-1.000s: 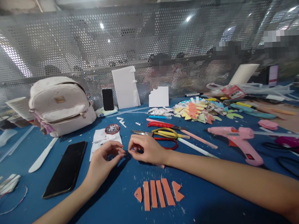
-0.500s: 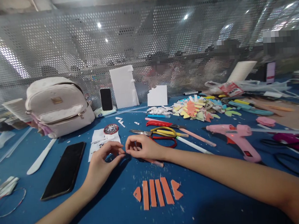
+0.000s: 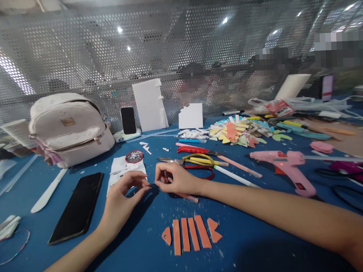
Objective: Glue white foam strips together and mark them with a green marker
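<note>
My left hand (image 3: pixel 126 194) is closed in a pinch, thumb and fingertips together near the middle of the blue table. Close by on its right, my right hand (image 3: pixel 175 179) is closed as well, thumb against curled fingers. What either pinch holds is too small or hidden to make out; a narrow gap lies between the fingertips. Orange foam pieces (image 3: pixel 192 234) lie in a row in front of the hands: a pointed piece with a hole, several strips and a notched tail-like piece. Behind my right hand are scissors (image 3: pixel 200 160) with yellow handles. A pinkish stick (image 3: pixel 188 197) shows partly beneath that hand.
A black phone (image 3: pixel 78 208) and a white plastic knife (image 3: pixel 48 191) lie left, before a white backpack (image 3: pixel 69 129). A white paper (image 3: pixel 114 171) bears a round red-rimmed dish (image 3: pixel 134 156). Right are a pink glue gun (image 3: pixel 286 167) and a pile of foam scraps (image 3: pixel 238 129).
My hands have drifted slightly apart, the right one a little to the right and the left one a little to the left. Both stay pinched. The foam pieces lie as before.
</note>
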Tool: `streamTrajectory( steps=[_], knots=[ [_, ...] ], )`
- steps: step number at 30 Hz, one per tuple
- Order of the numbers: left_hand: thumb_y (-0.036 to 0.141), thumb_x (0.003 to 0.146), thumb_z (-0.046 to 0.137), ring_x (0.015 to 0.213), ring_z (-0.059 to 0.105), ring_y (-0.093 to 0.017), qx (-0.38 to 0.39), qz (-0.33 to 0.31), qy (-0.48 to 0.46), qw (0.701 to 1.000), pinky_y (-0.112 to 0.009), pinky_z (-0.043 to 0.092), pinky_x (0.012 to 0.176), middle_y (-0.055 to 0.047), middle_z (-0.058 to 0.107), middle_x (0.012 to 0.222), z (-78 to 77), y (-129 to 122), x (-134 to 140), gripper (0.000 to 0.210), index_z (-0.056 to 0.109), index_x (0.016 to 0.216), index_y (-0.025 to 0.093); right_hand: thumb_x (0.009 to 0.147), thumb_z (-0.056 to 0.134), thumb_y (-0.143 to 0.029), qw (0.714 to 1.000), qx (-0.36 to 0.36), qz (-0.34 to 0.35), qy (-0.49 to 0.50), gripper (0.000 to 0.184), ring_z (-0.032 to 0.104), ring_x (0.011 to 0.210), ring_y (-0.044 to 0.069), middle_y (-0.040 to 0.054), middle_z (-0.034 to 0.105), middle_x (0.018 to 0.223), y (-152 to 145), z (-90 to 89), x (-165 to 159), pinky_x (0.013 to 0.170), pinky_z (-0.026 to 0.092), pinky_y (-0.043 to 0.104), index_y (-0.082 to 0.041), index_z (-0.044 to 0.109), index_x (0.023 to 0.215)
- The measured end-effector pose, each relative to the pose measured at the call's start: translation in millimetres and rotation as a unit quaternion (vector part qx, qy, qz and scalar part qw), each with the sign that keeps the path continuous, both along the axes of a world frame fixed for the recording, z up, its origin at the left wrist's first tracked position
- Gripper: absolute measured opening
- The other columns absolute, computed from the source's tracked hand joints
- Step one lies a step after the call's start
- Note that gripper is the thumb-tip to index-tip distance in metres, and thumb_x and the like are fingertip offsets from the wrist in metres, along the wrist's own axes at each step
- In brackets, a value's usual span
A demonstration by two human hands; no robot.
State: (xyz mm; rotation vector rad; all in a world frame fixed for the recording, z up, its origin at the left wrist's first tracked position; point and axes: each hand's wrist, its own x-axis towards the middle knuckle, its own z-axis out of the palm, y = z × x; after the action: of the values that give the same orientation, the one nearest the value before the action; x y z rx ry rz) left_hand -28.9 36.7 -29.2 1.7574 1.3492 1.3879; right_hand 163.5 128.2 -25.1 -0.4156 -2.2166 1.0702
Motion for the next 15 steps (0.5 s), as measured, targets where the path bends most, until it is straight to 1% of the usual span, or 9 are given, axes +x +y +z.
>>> streamTrajectory(
  steps=[8,15],
  knots=[
    [0.023,0.082,0.069,0.078,0.066,-0.014,-0.001,0.001,0.003,1.0,-0.027,0.055,0.078,0.0,0.069,0.087,-0.9,0.7,-0.6,0.016,0.063,0.097,0.022,0.075,0.064,-0.014,1.0,0.02,-0.015,0.005,0.011,0.046,0.055,0.008,-0.0062,0.052,0.064,-0.4,-1.8,-0.3,0.055,0.038,0.019,-0.018,0.054,0.075],
    [0.025,0.081,0.069,0.077,0.066,-0.013,-0.003,0.004,0.004,1.0,-0.026,0.055,0.076,0.0,0.069,0.086,0.6,0.2,0.9,0.015,0.064,0.094,0.022,0.076,0.063,-0.014,1.0,0.027,-0.014,0.001,0.01,0.047,0.056,0.008,-0.0063,0.052,0.064,-0.2,-2.6,-0.4,0.056,0.039,0.019,-0.019,0.054,0.075]
  ],
)
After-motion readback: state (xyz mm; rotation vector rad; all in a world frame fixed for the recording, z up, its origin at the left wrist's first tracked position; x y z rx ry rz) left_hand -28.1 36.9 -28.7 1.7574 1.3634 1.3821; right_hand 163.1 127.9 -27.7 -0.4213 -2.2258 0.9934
